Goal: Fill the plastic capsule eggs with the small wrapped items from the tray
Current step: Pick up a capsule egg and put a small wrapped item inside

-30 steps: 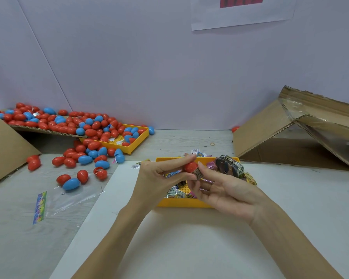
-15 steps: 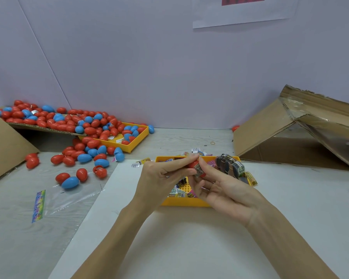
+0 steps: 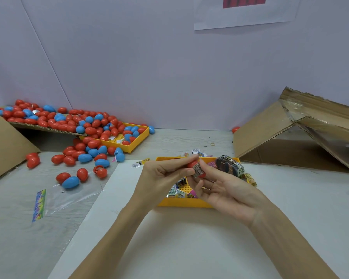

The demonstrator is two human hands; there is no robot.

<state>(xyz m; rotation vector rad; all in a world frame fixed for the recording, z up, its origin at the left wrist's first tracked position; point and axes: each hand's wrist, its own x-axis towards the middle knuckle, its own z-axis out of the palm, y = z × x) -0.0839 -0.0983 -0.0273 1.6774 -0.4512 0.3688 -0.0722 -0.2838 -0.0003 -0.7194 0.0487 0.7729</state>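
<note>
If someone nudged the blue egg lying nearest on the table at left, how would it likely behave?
The blue egg lies on its side and looks smooth and rounded, so it would probably roll, likely curving. It looks like glossy plastic, so perhaps slippery. It rests against a red egg, which it might bump.

Red capsule egg (image 3: 192, 164) held open above yellow tray (image 3: 181, 202), a wrapped item (image 3: 197, 169) lodged at its mouth. Tray holds loose wrapped items (image 3: 174, 191). Red and blue eggs (image 3: 73, 127) heaped well left of tray.
</note>
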